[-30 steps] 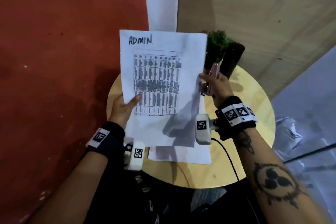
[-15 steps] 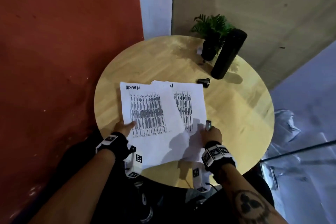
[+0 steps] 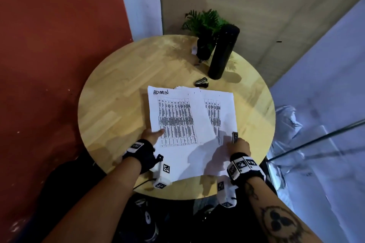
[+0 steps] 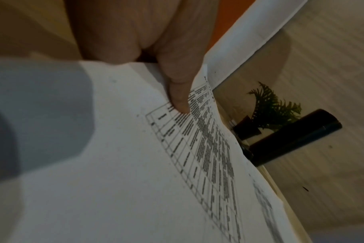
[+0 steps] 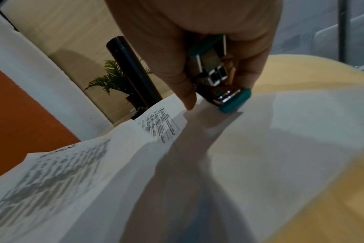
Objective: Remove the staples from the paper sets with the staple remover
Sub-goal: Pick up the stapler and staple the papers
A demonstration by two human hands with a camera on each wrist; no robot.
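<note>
- Paper sets [image 3: 189,124] lie fanned on the round desk [image 3: 110,108] — left hand [image 3: 152,135] pinches the top sheet, thumb on top.
- Right hand [image 3: 239,144] grips a teal tool [image 5: 220,82], seemingly a stapler.
- Risk: the dark clawed piece [image 3: 201,82] near the bottle sits unused — the wrong tool could tear corners.

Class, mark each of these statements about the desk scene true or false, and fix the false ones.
1. The right hand holds a teal tool. True.
2. The ADMIN sheet is held up in the air. False: it lies on the round table.
3. The left hand touches the ADMIN sheet. True.
4. The black bottle lies on its side. False: it stands upright.
</note>
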